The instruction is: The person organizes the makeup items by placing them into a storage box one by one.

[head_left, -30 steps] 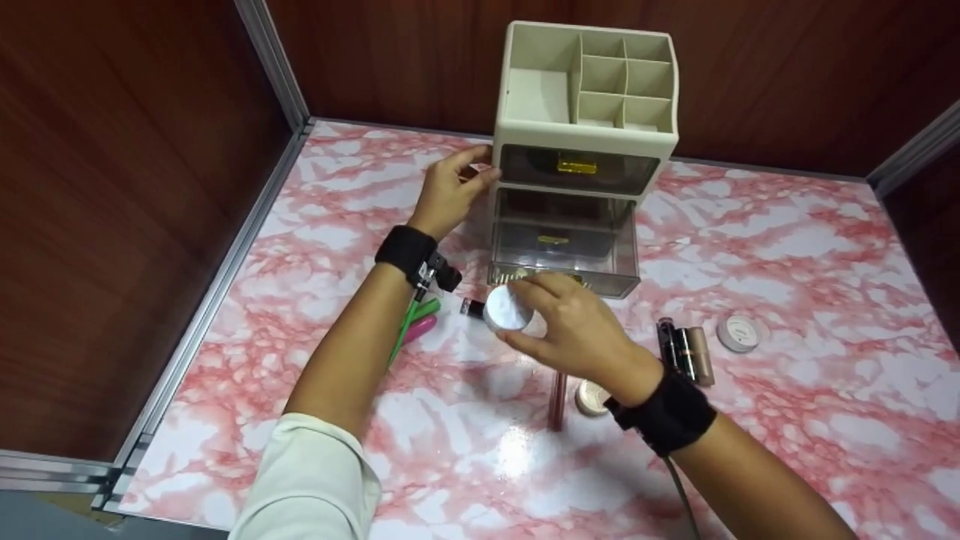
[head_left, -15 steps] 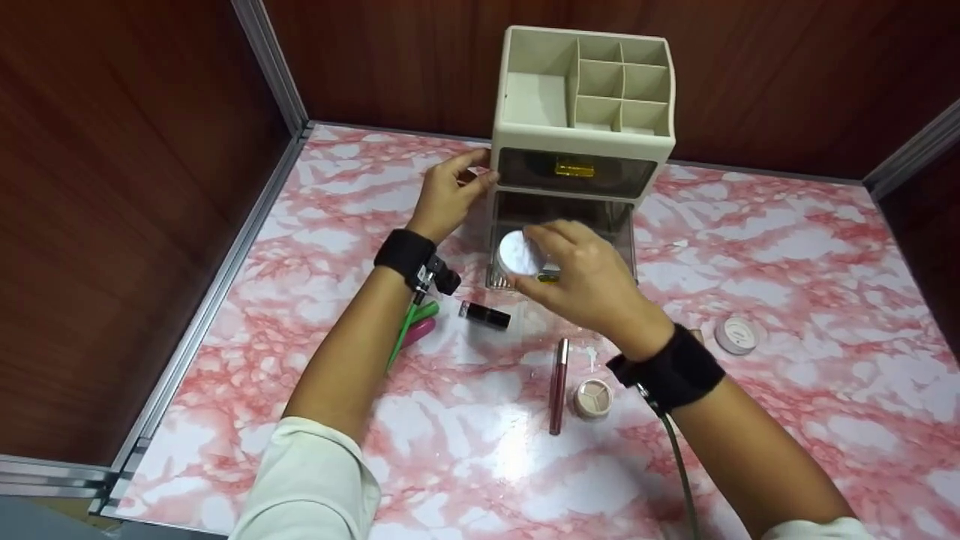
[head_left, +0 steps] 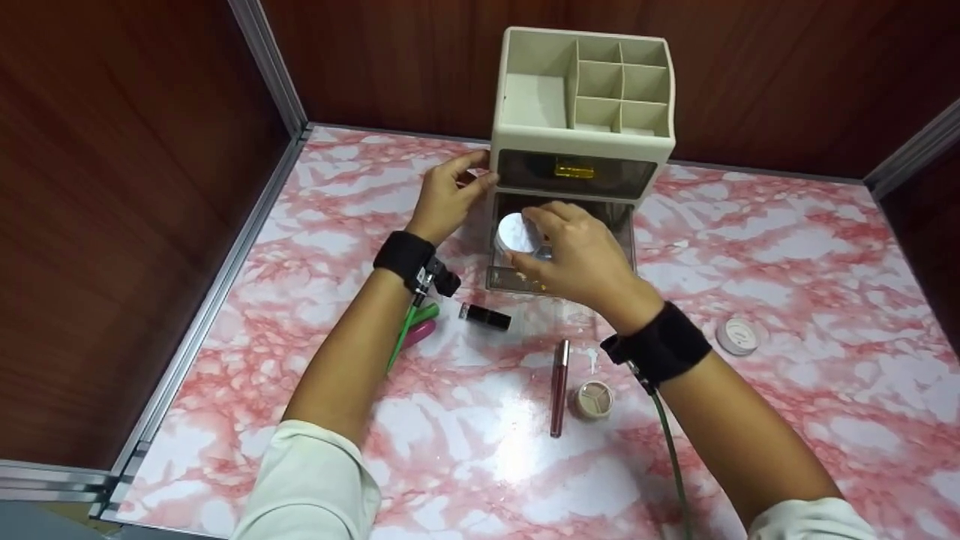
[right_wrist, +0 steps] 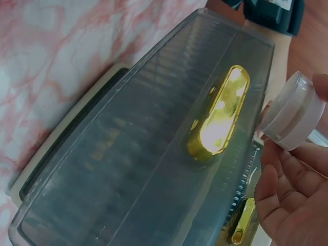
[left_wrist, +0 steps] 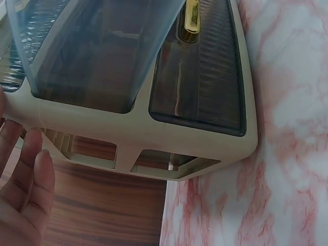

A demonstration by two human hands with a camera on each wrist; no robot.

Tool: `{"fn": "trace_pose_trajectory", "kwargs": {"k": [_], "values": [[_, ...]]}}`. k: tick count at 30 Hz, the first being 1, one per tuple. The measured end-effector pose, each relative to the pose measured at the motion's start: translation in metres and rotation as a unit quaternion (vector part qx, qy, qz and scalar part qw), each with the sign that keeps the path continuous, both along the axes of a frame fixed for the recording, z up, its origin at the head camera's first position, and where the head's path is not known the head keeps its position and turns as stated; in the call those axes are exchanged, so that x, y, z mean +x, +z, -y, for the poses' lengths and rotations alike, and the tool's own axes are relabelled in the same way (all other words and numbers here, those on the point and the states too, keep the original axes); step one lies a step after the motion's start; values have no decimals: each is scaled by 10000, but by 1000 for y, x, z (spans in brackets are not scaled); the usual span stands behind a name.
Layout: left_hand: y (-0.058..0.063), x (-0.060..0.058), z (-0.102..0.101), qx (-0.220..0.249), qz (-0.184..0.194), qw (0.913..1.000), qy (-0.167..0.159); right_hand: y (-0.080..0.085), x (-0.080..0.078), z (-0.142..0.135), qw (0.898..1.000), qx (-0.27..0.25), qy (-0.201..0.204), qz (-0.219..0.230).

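Note:
My right hand (head_left: 581, 251) pinches a small round cosmetic jar (head_left: 516, 234) with a white top, held over the pulled-out middle drawer (head_left: 517, 277) of a cream makeup organizer (head_left: 581, 142). In the right wrist view the jar (right_wrist: 292, 110) is clear and whitish, gripped between thumb and fingers beyond the drawer's gold handle (right_wrist: 221, 115). My left hand (head_left: 442, 195) holds the organizer's left front edge. Its fingers (left_wrist: 25, 174) lie along the side wall in the left wrist view, near the cutouts.
In front lie a black lipstick tube (head_left: 486, 316), a lip gloss tube (head_left: 559, 388) and a three-section pot (head_left: 594, 400). A round jar (head_left: 739, 336) stands to the right. Green (head_left: 426, 313) and pink tubes (head_left: 418, 332) are partly behind the left forearm. Dark panels (head_left: 390, 67) enclose the table.
My right hand has carried the jar from in front of the drawer, away from me, to over its inside. The left hand stays at the organizer's edge.

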State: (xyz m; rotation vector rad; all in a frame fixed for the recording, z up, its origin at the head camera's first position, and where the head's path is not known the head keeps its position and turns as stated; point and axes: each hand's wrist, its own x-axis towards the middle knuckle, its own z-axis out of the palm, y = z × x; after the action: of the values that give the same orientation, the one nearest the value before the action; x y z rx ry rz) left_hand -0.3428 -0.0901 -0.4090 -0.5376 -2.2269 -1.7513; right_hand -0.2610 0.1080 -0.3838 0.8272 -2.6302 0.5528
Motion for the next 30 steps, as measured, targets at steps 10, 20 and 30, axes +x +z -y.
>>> {"fn": "trace_pose_trajectory", "kwargs": {"k": [10,20,30], "values": [[-15,-19,0,-193,-113,9997,121,1,-16,5,9983,370,-212,398],[-25,-27,1,-110,-144,9998,88,-5,-26,6,9950,460,-367,807],[-23,-27,2,-67,-231,9997,22,-12,-30,9,9905,794,-203,1104]]}}
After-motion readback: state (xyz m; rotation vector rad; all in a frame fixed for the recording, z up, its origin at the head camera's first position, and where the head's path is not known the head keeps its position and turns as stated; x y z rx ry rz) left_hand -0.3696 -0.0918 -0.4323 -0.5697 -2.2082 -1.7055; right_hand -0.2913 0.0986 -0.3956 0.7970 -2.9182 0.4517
